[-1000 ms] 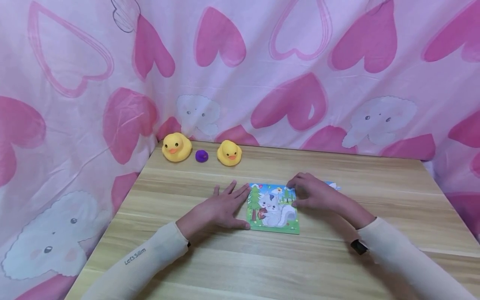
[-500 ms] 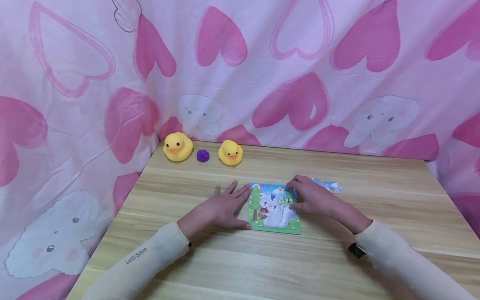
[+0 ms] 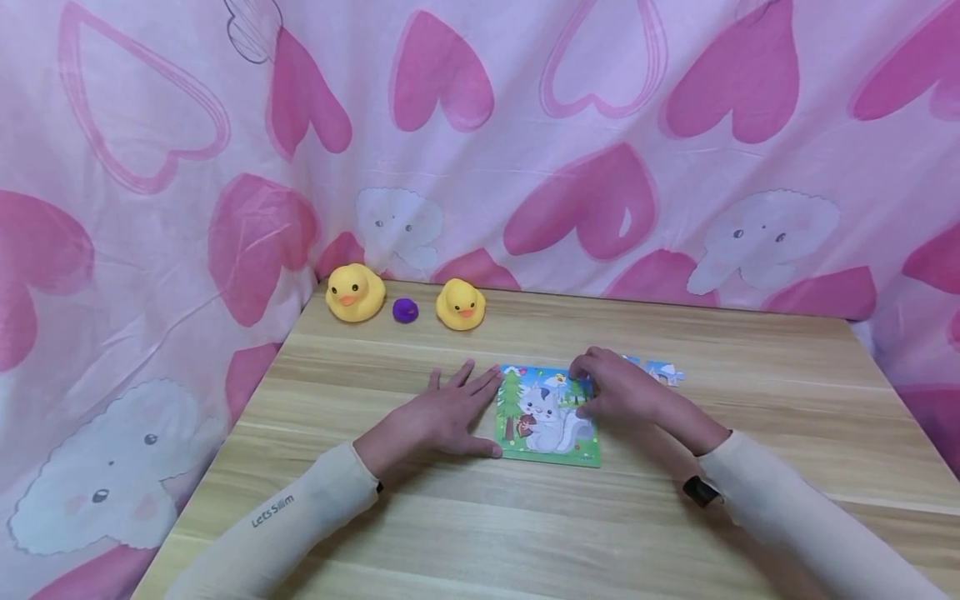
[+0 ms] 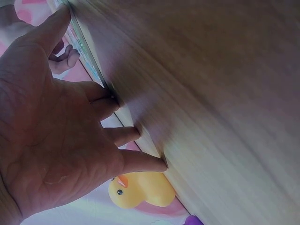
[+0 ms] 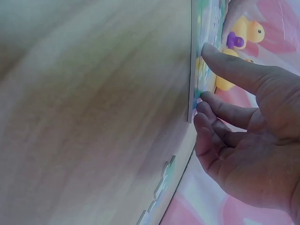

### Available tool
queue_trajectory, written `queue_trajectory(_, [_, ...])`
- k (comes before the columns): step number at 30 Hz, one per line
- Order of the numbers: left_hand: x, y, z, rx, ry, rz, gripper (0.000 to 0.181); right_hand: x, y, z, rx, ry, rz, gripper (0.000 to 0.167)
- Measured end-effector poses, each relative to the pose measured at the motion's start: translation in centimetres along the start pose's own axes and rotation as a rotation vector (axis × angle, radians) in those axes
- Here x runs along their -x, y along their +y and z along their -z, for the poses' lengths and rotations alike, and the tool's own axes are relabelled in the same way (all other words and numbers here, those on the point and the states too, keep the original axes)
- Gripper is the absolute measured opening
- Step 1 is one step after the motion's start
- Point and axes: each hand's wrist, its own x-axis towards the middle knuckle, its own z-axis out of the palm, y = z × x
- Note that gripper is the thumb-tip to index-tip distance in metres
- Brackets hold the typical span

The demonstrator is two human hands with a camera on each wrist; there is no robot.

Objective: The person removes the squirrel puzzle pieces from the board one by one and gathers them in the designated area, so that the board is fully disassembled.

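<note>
A square jigsaw puzzle (image 3: 546, 417) with a white squirrel picture lies flat on the table in the head view. My left hand (image 3: 446, 412) lies spread along its left edge, with thumb and fingertips touching the edge; the left wrist view shows the fingers (image 4: 145, 161) straight and apart. At the upper right of the puzzle, my right hand (image 3: 618, 387) holds a puzzle piece between thumb and curved forefinger, mostly hidden beneath the hand. In the right wrist view the thumb (image 5: 229, 65) and forefinger touch the picture surface, while the other fingers are curled.
Loose puzzle pieces (image 3: 663, 372) lie just beyond the right hand, partly covered by it. Two yellow rubber ducks (image 3: 356, 293) and a small purple duck (image 3: 405, 311) stand at the table's back left. A pink heart-patterned cloth (image 3: 570, 200) hangs behind the wooden table (image 3: 480, 533).
My right hand has shifted slightly left over the puzzle's upper right, and more of the loose pieces behind it shows. The left hand stays in place.
</note>
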Motion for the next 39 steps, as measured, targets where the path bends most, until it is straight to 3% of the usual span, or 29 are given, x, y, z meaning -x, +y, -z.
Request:
queue_trajectory(14, [-0.1,-0.1,0.0,-0.011,-0.008,-0.001,0.114,-0.3,0.6,0.0,-0.039,0.019,0.028,0.056])
queue_trajectory(29, [0.1,-0.1,0.0,-0.021,-0.002,-0.016,0.114,-1.4,0.7,1.1,-0.024,-0.072,0.055,0.047])
queue_trajectory(39, [0.2,0.0,0.1,-0.011,-0.001,-0.019,0.114,-0.6,2.0,1.9,-0.087,-0.021,0.022,0.045])
